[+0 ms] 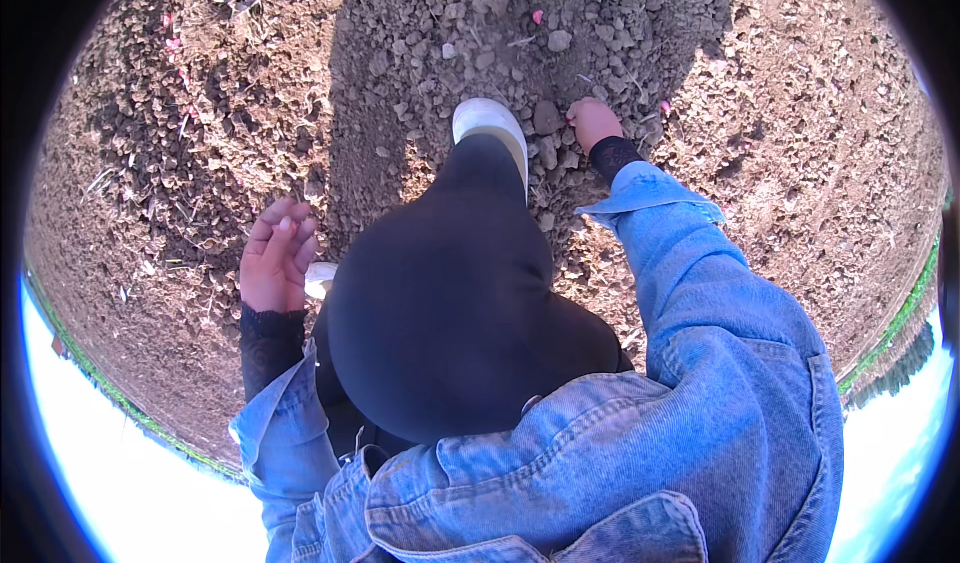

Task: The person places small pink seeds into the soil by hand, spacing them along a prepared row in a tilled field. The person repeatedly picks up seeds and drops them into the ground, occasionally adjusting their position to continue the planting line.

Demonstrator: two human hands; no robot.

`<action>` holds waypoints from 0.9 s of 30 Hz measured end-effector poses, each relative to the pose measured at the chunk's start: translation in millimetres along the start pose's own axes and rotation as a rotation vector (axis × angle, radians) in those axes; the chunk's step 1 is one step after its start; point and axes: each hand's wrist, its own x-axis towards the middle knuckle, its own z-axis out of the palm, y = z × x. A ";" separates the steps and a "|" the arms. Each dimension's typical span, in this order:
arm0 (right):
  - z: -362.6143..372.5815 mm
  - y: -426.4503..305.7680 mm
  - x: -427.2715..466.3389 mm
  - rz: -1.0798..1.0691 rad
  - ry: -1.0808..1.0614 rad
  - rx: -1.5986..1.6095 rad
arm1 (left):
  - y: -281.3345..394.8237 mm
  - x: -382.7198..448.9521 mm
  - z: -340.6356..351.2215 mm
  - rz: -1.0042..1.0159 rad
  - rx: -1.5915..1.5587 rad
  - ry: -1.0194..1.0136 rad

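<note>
My left hand [276, 259] is raised over the soil left of my knee, palm showing. Its fingers are loosely bent and a little apart, and I see nothing in it. My right hand [596, 122] reaches down to the ground, with curled fingers at the crumbly soil beside a round dirt clod [547, 118]. Its fingertips are partly hidden, so whether they pinch something is unclear. A small pink piece [665, 107] lies on the soil to the right of that hand. Farther ahead is another pink piece [538, 16].
More pink pieces [174, 43] form a line on the tilled soil [810, 158] at the far left. My white shoe [487, 116] stands among clods, close to my right hand. Dry plant bits lie scattered about. Green growth [896, 311] edges the field.
</note>
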 end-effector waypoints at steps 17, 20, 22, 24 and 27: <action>-62.4 -44.1 129.9 -0.171 0.308 0.039 | -4.3 0.0 0.5 -0.010 -0.125 -0.035; -49.1 -52.7 155.4 -0.028 0.232 -0.131 | -1.0 -5.2 -3.4 0.016 -0.099 -0.015; -47.7 -55.4 167.6 -0.028 0.188 -0.190 | 3.1 -4.5 -3.4 -0.006 -0.077 0.030; -52.8 -54.7 172.6 -0.048 0.062 -0.265 | 5.8 -2.7 -2.7 -0.020 -0.063 0.065; -66.3 -48.6 158.8 -0.160 0.072 -0.271 | 6.0 1.4 -1.8 -0.014 -0.046 0.071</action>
